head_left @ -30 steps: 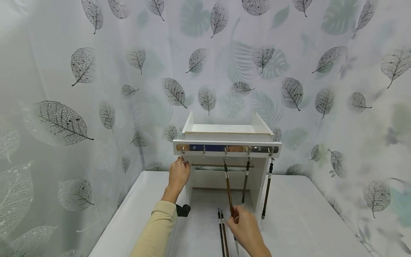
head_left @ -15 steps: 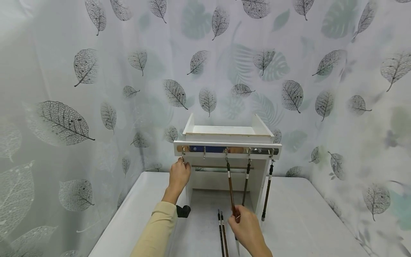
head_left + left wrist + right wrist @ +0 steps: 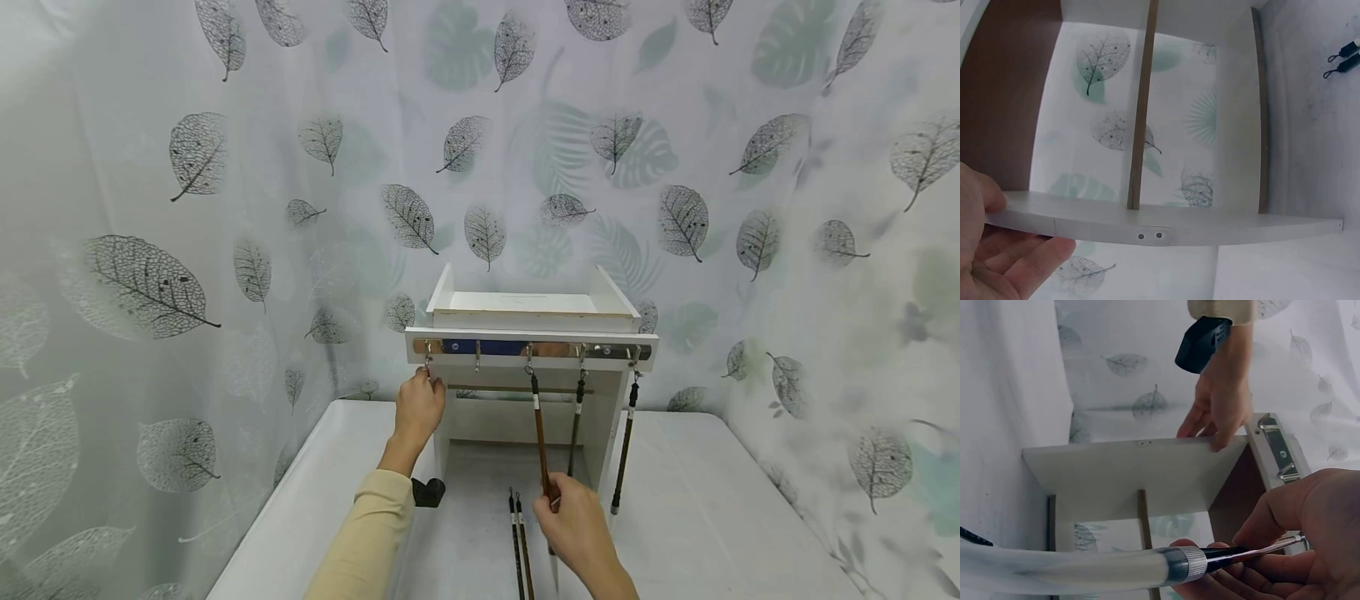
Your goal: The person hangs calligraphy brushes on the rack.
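Note:
My right hand [image 3: 577,521] pinches a brown-handled calligraphy brush [image 3: 538,425] near its lower end. The brush stands nearly upright, its top loop right at the middle hook [image 3: 529,354] of the rail. In the right wrist view, a clear cap [image 3: 1085,572] covers its pale bristles. My left hand [image 3: 420,407] grips the left side panel [image 3: 1191,234] of a white wooden rack, thumb on the inner face and fingers on the outer. Two other brushes, one dark-handled [image 3: 625,446] and one brownish [image 3: 576,417], hang from hooks to the right.
Two more brushes [image 3: 522,542] lie side by side on the white table [image 3: 712,500] in front of the rack. An open tray [image 3: 525,302] forms the rack's top. A leaf-patterned curtain [image 3: 300,250] surrounds the table on the back and sides.
The held brush's loop has shifted slightly right and up to the middle hook, and its handle has straightened a little. My left hand keeps its grip on the rack.

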### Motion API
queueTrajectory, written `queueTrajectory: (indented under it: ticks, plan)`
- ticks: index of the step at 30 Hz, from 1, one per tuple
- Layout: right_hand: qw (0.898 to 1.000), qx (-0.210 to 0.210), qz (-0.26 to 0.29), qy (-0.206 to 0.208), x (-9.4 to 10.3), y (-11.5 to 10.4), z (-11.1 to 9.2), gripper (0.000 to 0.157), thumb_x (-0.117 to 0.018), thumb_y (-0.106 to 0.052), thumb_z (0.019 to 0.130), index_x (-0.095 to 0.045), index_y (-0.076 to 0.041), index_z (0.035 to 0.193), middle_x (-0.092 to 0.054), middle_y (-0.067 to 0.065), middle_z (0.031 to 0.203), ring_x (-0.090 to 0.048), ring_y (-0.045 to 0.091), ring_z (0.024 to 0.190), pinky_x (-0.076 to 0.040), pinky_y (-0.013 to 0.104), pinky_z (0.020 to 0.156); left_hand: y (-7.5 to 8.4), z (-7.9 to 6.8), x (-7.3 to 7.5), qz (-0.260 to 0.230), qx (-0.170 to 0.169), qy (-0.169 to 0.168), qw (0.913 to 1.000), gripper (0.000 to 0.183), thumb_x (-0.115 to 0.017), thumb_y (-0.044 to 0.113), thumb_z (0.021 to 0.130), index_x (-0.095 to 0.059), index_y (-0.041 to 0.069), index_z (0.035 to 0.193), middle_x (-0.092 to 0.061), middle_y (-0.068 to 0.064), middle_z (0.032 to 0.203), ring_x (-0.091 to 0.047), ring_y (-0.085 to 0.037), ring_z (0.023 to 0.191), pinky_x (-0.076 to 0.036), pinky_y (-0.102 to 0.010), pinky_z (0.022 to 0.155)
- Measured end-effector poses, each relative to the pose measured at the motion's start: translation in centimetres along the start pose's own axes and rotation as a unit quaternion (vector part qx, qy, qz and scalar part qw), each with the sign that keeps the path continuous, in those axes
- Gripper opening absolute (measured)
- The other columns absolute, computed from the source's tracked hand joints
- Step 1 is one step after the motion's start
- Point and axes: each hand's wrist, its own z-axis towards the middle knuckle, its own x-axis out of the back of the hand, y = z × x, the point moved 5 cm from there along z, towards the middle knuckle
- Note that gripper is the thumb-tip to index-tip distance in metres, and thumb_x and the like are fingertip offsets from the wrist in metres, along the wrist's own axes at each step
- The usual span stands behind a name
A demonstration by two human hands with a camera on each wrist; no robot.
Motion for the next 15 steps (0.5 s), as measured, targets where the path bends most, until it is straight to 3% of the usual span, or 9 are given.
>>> queueTrajectory:
  ticks: [12,15]
  plan:
    - [1.0,-0.005,0.014,-0.022,-2.6,2.2,0.6,0.019,-0.06,0.0,0.084,-0.067,0.008,0.099,-0.068,0.004,0.071,-0.05,0.005,0.053,-0.041,0.017,0.045,-0.3,0.2,-0.1,0.009,-0.009,0.014,0.9998,0.019,-0.06,0.009,0.094,-0.064,-0.009,0.092,-0.07,-0.025,0.079,-0.071,-0.039,0.071,-0.056,-0.048,0.06]
    - [1.0,-0.007,0.004,-0.028,-3.2,2.9,0.7,0.019,-0.061,-0.002,0.085,-0.067,0.007,0.1,-0.07,0.005,0.075,-0.055,0.005,0.055,-0.044,0.018,0.047,-0.2,0.1,-0.1,0.012,-0.01,0.016,0.9998,0.019,-0.06,0.009,0.093,-0.064,-0.009,0.092,-0.07,-0.025,0.079,-0.071,-0.04,0.071,-0.056,-0.048,0.059]
